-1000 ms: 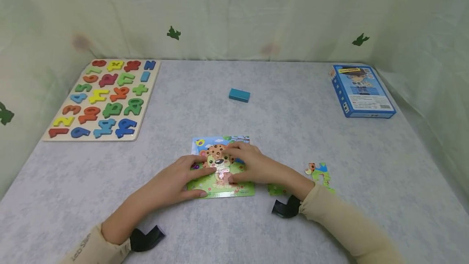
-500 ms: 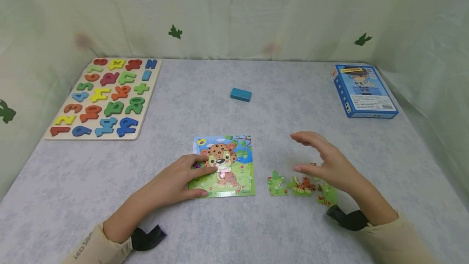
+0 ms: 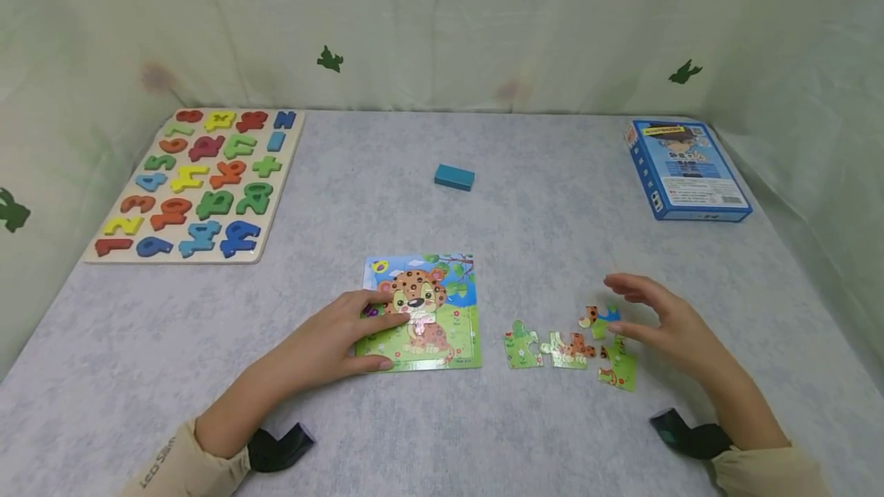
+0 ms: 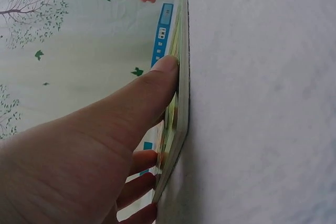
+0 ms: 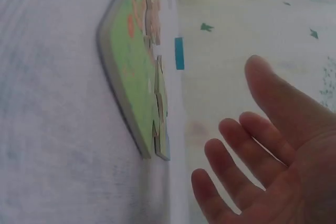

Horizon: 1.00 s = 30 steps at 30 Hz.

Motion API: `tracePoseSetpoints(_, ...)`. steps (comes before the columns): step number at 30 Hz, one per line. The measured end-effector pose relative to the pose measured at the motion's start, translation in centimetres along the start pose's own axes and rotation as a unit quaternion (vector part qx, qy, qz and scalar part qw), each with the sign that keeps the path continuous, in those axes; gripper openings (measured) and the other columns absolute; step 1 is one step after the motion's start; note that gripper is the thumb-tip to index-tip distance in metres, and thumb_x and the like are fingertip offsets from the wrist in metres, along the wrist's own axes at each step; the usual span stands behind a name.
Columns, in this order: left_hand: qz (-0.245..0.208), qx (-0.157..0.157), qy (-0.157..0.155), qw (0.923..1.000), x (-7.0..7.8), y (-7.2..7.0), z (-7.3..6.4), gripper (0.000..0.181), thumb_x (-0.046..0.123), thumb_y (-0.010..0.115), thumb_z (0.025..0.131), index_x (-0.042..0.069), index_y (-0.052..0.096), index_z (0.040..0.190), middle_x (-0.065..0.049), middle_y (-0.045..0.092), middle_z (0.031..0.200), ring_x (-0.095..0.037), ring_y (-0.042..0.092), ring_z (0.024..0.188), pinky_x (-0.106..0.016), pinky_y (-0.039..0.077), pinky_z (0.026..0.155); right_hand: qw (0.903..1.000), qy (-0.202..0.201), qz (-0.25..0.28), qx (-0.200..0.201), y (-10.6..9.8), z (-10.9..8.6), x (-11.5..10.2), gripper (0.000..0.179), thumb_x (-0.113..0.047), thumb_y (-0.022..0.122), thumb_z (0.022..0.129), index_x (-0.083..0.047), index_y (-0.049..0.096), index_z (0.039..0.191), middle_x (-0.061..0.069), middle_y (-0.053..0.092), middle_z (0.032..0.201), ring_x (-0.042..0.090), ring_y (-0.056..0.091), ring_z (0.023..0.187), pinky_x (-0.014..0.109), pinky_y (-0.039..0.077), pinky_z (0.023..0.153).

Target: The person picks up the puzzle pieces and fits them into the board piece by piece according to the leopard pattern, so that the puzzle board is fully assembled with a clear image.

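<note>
In the head view a square puzzle board (image 3: 456, 343) with a spotted cub picture lies at the table's middle. My left hand (image 3: 345, 332) rests on its left side, fingers spread over the picture; in the left wrist view the thumb (image 4: 152, 85) lies along the board's edge. Several loose jigsaw pieces lie right of the board: a green piece (image 3: 522, 347), one with spotted legs (image 3: 569, 351), and a cluster at the right end with a green corner piece (image 3: 624, 370). My right hand (image 3: 670, 324) hovers by that cluster, thumb and fingers apart, holding nothing.
A wooden number board (image 3: 176, 190) lies at the back left. A small teal block (image 3: 454, 177) sits at the back middle, and a blue box (image 3: 691, 171) at the back right. A pale curtain (image 3: 414, 21) hangs behind the table.
My right hand has left the puzzle board and moved right to the loose pieces, uncovering the picture's right side. My left hand has stayed on the board.
</note>
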<state>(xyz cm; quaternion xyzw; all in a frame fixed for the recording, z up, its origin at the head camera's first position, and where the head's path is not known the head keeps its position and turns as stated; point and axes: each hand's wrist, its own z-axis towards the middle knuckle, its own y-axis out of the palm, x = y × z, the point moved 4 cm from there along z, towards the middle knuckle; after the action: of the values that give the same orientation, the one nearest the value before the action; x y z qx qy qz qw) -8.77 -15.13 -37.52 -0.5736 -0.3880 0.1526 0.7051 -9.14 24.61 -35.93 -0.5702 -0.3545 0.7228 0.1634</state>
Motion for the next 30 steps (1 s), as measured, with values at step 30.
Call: tracePoseSetpoints(30,-0.002,0.014,0.007,0.9999,-0.2,0.1,0.0,0.054,0.048,0.066,0.076,0.026,0.055,0.125,-0.006,0.044,0.128,-0.023,0.039,0.116,-0.04,0.036,0.093,0.9917,0.021,-0.112,-0.059,0.4,-0.6,1.7,0.044,-0.015,0.075,0.072,-0.003,0.062,0.113,0.017,0.053,0.113,0.037,0.046,0.108,0.053,0.036,0.087)
